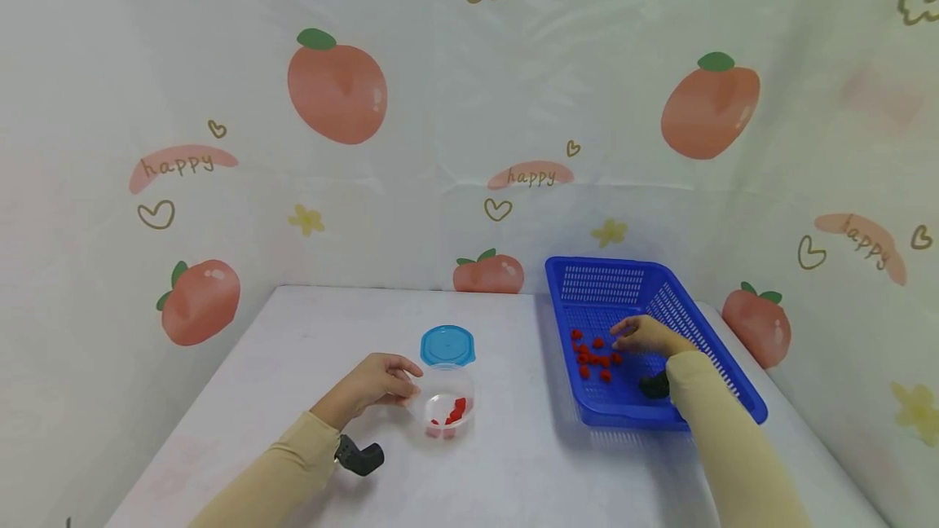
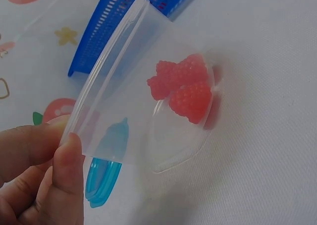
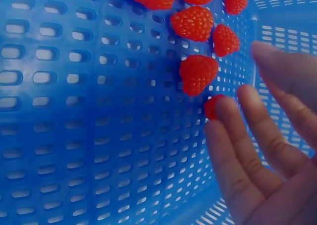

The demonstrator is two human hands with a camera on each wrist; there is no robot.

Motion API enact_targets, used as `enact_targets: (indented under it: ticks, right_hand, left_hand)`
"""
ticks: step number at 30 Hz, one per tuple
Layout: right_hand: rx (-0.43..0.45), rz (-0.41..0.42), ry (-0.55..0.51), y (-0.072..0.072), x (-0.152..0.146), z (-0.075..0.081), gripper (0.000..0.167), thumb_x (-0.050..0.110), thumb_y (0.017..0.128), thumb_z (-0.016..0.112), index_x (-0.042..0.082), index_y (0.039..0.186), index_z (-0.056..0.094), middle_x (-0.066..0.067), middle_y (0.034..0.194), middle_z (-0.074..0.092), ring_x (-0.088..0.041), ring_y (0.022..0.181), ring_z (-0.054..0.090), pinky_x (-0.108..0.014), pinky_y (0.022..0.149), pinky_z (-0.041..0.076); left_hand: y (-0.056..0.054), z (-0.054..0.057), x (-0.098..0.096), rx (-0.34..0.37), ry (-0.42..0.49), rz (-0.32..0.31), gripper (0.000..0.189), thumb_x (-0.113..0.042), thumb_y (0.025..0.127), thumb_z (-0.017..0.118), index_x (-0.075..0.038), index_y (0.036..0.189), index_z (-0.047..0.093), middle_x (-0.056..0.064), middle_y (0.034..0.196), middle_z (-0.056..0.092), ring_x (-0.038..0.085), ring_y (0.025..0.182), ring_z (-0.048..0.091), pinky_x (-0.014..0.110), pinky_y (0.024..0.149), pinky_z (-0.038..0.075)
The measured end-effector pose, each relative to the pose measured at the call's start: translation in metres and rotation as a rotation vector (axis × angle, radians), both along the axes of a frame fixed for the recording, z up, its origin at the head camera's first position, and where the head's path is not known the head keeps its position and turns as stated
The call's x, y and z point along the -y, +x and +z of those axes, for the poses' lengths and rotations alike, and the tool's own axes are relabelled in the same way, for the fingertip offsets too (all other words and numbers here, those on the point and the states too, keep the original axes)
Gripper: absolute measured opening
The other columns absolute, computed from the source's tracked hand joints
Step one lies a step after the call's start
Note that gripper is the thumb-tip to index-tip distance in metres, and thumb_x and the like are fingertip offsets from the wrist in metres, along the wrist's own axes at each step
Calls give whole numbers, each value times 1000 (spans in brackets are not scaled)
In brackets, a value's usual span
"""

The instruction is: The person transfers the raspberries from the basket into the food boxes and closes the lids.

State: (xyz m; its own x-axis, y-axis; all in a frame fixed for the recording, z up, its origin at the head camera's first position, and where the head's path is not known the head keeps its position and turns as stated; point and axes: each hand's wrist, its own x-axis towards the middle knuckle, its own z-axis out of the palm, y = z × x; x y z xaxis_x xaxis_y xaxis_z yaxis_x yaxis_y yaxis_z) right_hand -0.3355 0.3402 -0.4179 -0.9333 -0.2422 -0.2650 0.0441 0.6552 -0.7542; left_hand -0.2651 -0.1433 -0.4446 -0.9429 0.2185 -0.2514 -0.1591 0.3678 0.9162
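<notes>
My left hand (image 1: 372,388) pinches the rim of a clear plastic tub (image 1: 440,381) between thumb and fingers. Several red raspberries (image 2: 190,101) lie at the bottom of that tub, seen through its wall in the left wrist view. Inside a blue plastic basket (image 1: 671,308), my right hand (image 1: 647,336) hovers with loosely extended fingers and no berry visible in its grasp. Below and left of it, more raspberries (image 1: 594,359) are scattered on the basket floor. One raspberry (image 3: 212,107) is partly hidden behind its fingertips in the right wrist view.
A blue lid (image 1: 447,345) lies on the white table (image 1: 506,463) just behind the tub. The basket stands to the right, with raised perforated walls. A fruit-printed cloth (image 1: 440,88) hangs behind the table. Dark devices sit at both wrists.
</notes>
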Motion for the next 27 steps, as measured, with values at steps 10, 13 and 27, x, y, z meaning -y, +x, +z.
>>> enact_targets:
  ticks: [10,13,27]
  right_hand:
    - [63,31,134,7,4,5,29,-1,88,63,-12,114,59,-20,105,65,-24,95,63,-48,92,53]
    - [79,26,174,8,5,5,27,-1,88,64,-11,113,61,-19,106,65,-25,97,63,-48,93,52]
    - [145,3,256,9,10,4,19,3,89,64,-3,107,64,-12,98,64,-24,92,58,-46,86,54]
  left_hand:
    - [0,0,-1,6,-22,15,27,-6,80,76,-1,105,66,7,77,63,17,65,62,30,66,59]
    - [0,0,-1,5,-21,14,27,-5,80,76,-1,105,66,7,77,63,17,64,62,30,66,59]
    - [2,3,-2,13,-16,24,26,-5,80,75,0,105,66,8,77,63,17,64,62,29,66,59]
